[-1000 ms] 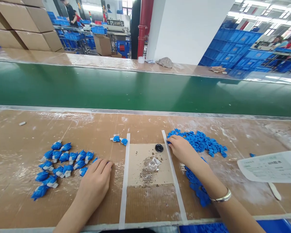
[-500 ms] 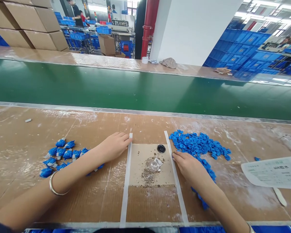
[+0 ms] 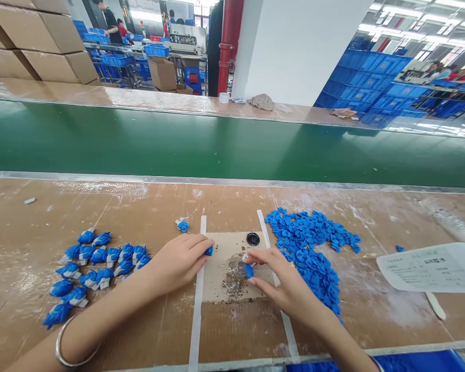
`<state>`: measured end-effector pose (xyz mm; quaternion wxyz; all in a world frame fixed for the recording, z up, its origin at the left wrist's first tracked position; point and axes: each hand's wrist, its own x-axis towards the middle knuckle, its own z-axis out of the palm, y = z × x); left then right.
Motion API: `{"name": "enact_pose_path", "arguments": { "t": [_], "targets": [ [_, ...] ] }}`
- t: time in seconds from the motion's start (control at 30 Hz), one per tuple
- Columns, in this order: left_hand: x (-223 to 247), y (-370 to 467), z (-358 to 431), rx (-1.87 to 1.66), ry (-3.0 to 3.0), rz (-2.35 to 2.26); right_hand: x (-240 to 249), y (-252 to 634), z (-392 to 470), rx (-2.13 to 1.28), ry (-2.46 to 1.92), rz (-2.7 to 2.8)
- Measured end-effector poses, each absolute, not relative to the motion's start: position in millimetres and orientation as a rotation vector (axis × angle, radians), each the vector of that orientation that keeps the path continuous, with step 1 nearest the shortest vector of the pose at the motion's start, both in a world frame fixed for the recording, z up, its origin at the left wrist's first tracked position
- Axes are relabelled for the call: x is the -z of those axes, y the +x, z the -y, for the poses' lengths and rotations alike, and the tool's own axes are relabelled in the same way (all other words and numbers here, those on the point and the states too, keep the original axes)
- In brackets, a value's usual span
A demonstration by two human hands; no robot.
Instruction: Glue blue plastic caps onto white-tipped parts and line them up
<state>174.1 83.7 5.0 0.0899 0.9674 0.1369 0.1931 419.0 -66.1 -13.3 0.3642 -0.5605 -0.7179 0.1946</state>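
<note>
Between its fingertips my left hand [image 3: 184, 258] pinches a small blue piece [image 3: 209, 250], mostly hidden, by the left white tape strip [image 3: 197, 310]. My right hand [image 3: 282, 276] holds a small flat blue piece [image 3: 249, 270] between thumb and fingers, over a clear round dish [image 3: 237, 268]. The dish sits on a stained cardboard sheet [image 3: 220, 289], with a black round cap [image 3: 253, 238] behind it. One blue and white part [image 3: 183, 226] lies beyond my left hand. Several similar blue and white parts [image 3: 99, 255] are spread to the left, and a heap of flat blue pieces [image 3: 310, 232] lies to the right.
A green conveyor belt [image 3: 170, 142] runs across behind the table. On the right are a printed translucent sheet [image 3: 430, 266] and a pale flat tool [image 3: 436, 306]. Cardboard boxes [image 3: 54, 33], blue crates [image 3: 360, 77] and people stand in the background.
My right hand has come from the blue heap to over the dish, with a blue piece in its fingers. My left hand has drawn nearer me, uncovering the lone blue and white part.
</note>
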Motion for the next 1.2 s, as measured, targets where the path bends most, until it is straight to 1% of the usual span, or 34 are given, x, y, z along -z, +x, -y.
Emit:
{"name": "enact_pose_path", "arguments": {
  "t": [0.17, 0.27, 0.4, 0.5, 0.57, 0.67, 1.2],
  "targets": [
    [0, 171, -49, -0.476, 2.303, -0.645, 25, 409, 61, -0.512, -1.438, 1.873],
    [4, 172, -28, -0.486, 1.843, -0.801, 28, 402, 64, -0.637, -1.389, 1.745],
    [5, 178, -5, -0.526, 1.263, -0.798, 23, 376, 77, -0.947, -1.162, 1.159],
    [3, 184, 8, -0.555, 1.013, -0.680, 16, 353, 87, -1.131, -0.952, 0.715],
    [1, 188, 15, -0.588, 0.935, -0.628, 11, 341, 91, -1.203, -0.871, 0.548],
    [-3, 192, 23, -0.624, 0.888, -0.581, 7, 332, 95, -1.233, -0.836, 0.447],
    [-15, 199, 34, -0.665, 0.894, -0.661, 5, 326, 102, -1.158, -0.910, 0.451]
  ]
}}
